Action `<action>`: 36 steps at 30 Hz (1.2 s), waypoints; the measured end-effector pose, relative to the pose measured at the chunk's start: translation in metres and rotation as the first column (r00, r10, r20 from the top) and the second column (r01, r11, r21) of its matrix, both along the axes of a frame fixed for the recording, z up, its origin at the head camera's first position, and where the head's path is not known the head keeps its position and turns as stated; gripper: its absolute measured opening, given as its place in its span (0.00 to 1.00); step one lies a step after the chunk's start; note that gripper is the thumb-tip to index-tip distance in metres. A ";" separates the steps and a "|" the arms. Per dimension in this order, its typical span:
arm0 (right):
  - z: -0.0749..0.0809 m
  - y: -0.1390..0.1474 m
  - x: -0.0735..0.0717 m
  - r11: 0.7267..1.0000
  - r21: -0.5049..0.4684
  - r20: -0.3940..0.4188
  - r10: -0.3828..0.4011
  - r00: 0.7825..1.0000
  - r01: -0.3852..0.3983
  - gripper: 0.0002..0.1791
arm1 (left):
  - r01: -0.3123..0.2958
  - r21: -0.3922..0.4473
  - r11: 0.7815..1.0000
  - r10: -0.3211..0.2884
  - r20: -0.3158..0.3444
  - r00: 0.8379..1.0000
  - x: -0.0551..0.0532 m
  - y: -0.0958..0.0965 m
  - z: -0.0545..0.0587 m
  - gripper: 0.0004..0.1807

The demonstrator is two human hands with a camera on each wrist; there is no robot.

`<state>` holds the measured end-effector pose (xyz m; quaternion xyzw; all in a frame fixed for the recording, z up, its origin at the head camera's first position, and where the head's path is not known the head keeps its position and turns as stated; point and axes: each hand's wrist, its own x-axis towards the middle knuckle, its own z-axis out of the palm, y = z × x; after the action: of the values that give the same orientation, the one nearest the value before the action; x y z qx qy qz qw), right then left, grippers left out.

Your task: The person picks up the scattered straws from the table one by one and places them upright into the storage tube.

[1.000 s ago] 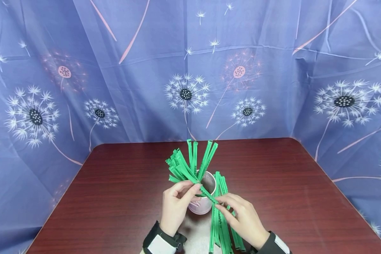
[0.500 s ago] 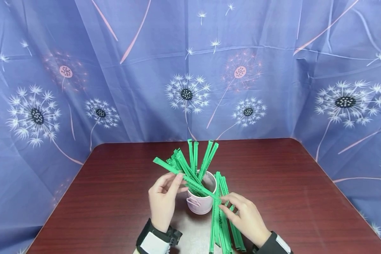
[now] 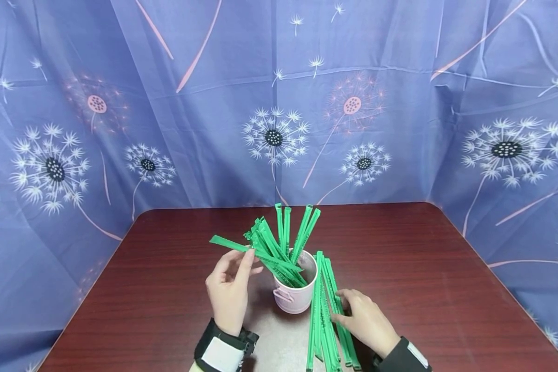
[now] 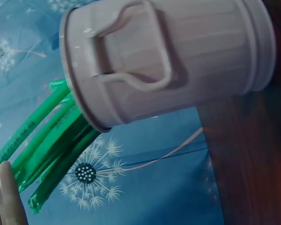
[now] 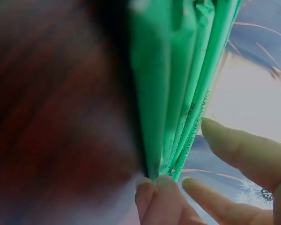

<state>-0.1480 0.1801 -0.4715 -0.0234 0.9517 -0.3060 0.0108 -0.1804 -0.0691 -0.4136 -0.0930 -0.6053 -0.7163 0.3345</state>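
At the left, the left hand [image 3: 229, 292], with a black and white wristband [image 3: 224, 352] at its wrist, pinches a green stick packet [image 3: 228, 243] between thumb and fingers. That packet slopes from a raised far-left end, beyond the fingers, down to the right, its other end over the bucket's opening; whether it touches the packets beneath, I cannot tell.

Next to the right stands the pale pink bucket [image 3: 295, 304], upright on the dark red-brown surface [image 3: 167, 289]. A small looped handle [image 4: 166, 65] sits on its near-left side. Inside, a thick bunch of green packets [image 3: 266, 232] leans left over the rim, and four slimmer-looking upright packets [image 3: 302, 232] rise at the far side, two tilting right.

Just right of the bucket, a loose pile of green packets [image 3: 323, 315] lies on the surface, running from far to near, with dark print along them. The right hand [image 3: 366, 319] is at the pile's right edge, thumb and fingers spread apart, fingertips at the packets; a dark wristband [image 3: 403, 356] circles that wrist.

Behind everything, a blue cloth [image 3: 204, 139] printed with white and pink dandelions hangs along the far side and both flanks.
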 end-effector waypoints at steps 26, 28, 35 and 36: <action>-0.004 0.006 0.002 0.997 -0.078 0.118 0.010 0.993 -0.001 0.25 | 0.038 -0.388 0.921 0.048 0.212 0.976 -0.003 0.012 -0.030 0.16; -0.004 0.006 0.002 0.995 -0.096 0.129 0.010 0.992 0.002 0.25 | 0.042 -0.390 0.920 0.044 0.209 0.977 -0.003 0.012 -0.031 0.15; -0.001 0.006 0.002 0.991 -0.134 0.170 0.007 0.985 0.016 0.24 | 0.051 -0.404 0.913 0.065 0.267 0.961 -0.003 0.011 -0.031 0.16; 0.000 0.006 0.002 0.991 -0.129 0.165 0.004 0.986 0.017 0.24 | 0.059 -0.399 0.915 0.066 0.293 0.954 -0.003 0.011 -0.031 0.17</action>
<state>-0.1457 0.1861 -0.4720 0.0045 0.9256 -0.3685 0.0867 -0.1829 -0.0585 -0.4443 -0.0487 -0.7836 -0.5814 0.2134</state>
